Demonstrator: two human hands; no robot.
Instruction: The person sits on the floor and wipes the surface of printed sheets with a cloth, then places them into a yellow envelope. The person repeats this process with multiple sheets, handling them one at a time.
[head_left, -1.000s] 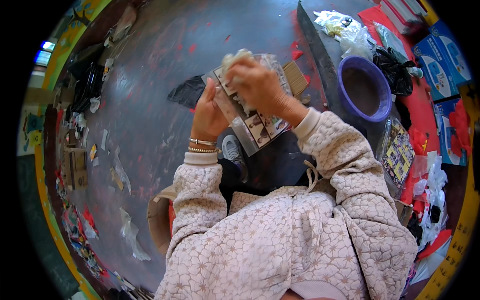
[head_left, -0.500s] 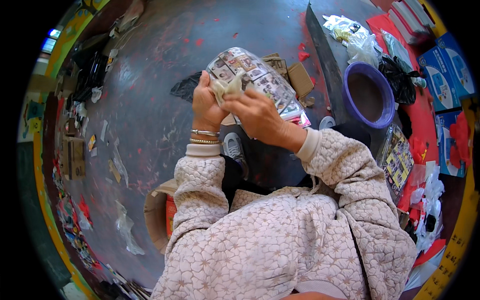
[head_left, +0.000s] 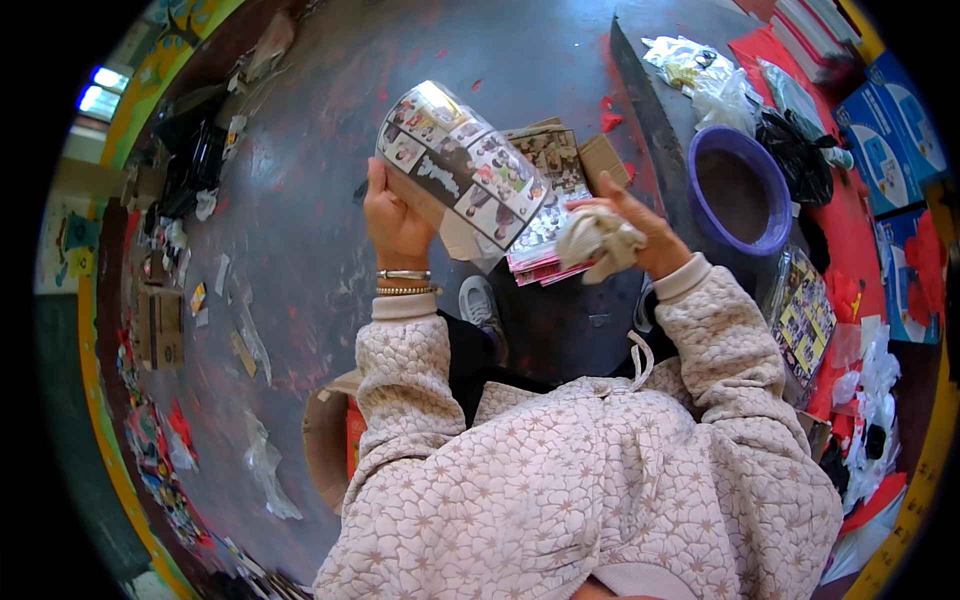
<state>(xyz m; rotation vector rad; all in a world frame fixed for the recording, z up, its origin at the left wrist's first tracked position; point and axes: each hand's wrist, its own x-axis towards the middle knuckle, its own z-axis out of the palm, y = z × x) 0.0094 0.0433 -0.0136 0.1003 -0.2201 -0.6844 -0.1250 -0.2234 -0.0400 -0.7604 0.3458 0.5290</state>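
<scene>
- Printed sheet (head_left: 455, 165), glossy and covered with small pictures, stands bowed above the centre of the frame, its lower left edge gripped by the left hand (head_left: 395, 222).
- Left hand: fingers closed on the sheet's edge; two bracelets (head_left: 403, 282) circle the wrist just below.
- Right hand (head_left: 640, 232), right of centre: fingers curled shut around a crumpled pale cloth (head_left: 597, 243), which bulges out to the hand's left.
- Stack of printed paper (head_left: 545, 205) with red-edged leaves lies on the floor between the two hands, partly behind the sheet; a small brown cardboard piece (head_left: 603, 160) lies just beside its upper right corner.
- Purple basin (head_left: 700, 170) sits in the upper right, near the right hand.
- Blue boxes (head_left: 885, 130) lie at the far right edge, well apart from the hands.
- Grey shoe (head_left: 482, 305) shows below the stack, against the dark floor (head_left: 300, 200).
- Quilted pale sleeves fill the lower half of the frame.
</scene>
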